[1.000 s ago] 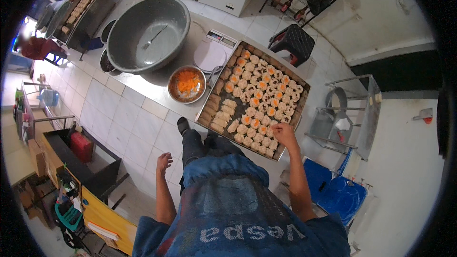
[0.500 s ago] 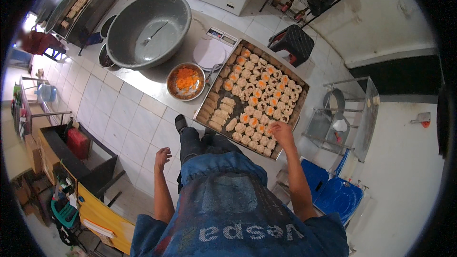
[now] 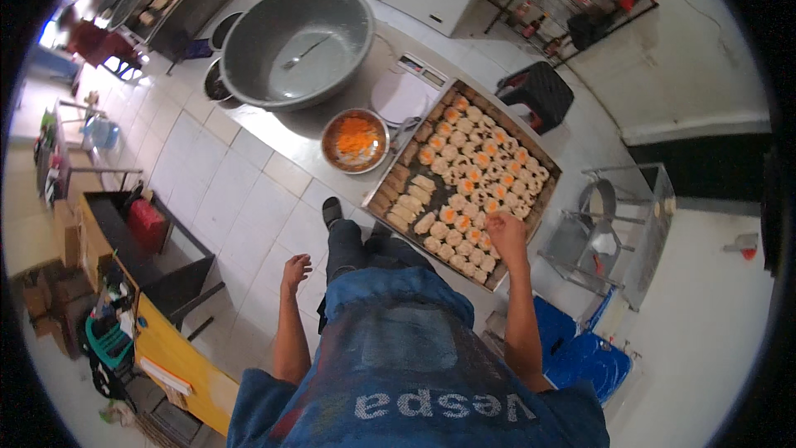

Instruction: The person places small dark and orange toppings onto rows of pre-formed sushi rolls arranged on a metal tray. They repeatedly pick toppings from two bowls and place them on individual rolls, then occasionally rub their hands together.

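A large square metal tray (image 3: 537,222) holds rows of round pale dumplings (image 3: 471,162), several topped with orange bits, and elongated folded dumplings (image 3: 406,207) along its left side. Over the dumplings near the tray's front right edge is my right hand (image 3: 507,239), its fingers pinched together and pointing down; what they hold, if anything, is hidden. My left hand (image 3: 295,272) hangs above the floor, away from the tray, fingers loosely bent and apart with nothing in them. Left of the tray stands a steel bowl (image 3: 330,146) with finely shredded orange topping (image 3: 356,138), probably carrot.
A big grey basin (image 3: 249,75) with a fork (image 3: 305,51) inside sits on the table, beside a scale (image 3: 402,99). Beyond the tray is a black stool (image 3: 543,95). A metal rack (image 3: 651,216) and blue chair (image 3: 580,357) stand at right. A black-topped cabinet (image 3: 149,257) is at left.
The whole view has shifted, so the tray and bowls sit farther right in it. My right hand stays over the same part of the tray; my left still hangs empty.
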A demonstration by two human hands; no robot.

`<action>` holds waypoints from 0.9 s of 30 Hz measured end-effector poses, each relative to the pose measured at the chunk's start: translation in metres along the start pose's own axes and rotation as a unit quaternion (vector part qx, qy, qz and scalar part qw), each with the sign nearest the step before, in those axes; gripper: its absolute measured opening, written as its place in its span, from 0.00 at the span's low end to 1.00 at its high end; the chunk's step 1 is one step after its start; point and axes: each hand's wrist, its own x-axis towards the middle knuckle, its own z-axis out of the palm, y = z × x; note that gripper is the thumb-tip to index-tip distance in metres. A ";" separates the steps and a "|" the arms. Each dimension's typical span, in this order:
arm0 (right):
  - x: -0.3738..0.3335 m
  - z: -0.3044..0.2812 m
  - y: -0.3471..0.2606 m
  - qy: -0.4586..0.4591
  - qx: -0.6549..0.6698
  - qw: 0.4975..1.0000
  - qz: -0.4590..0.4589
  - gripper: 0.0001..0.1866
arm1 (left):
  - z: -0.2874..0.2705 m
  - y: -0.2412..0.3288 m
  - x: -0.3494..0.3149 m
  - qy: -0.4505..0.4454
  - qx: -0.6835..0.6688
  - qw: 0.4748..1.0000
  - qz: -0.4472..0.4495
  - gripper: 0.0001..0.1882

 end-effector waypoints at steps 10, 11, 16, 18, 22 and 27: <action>0.107 0.128 -0.233 -0.016 -0.020 0.928 -0.373 0.08 | -0.013 -0.019 -0.032 0.048 -0.062 0.997 0.010 0.22; 0.117 0.145 -0.237 -0.032 -0.085 0.924 -0.370 0.08 | -0.015 -0.025 -0.038 0.047 -0.074 0.996 0.020 0.22; 0.145 0.196 -0.237 -0.031 -0.231 0.888 -0.396 0.06 | -0.024 -0.092 -0.057 0.088 -0.136 0.986 -0.034 0.22; 0.155 0.204 -0.228 -0.027 -0.236 0.892 -0.385 0.07 | -0.021 -0.123 -0.065 0.079 -0.143 0.985 -0.053 0.22; 0.156 0.203 -0.232 -0.061 -0.233 0.901 -0.360 0.07 | -0.013 -0.167 -0.075 0.065 -0.161 0.977 -0.124 0.19; 0.127 0.143 -0.237 -0.074 0.011 0.945 -0.318 0.08 | -0.011 -0.148 -0.052 0.046 -0.093 0.986 -0.131 0.20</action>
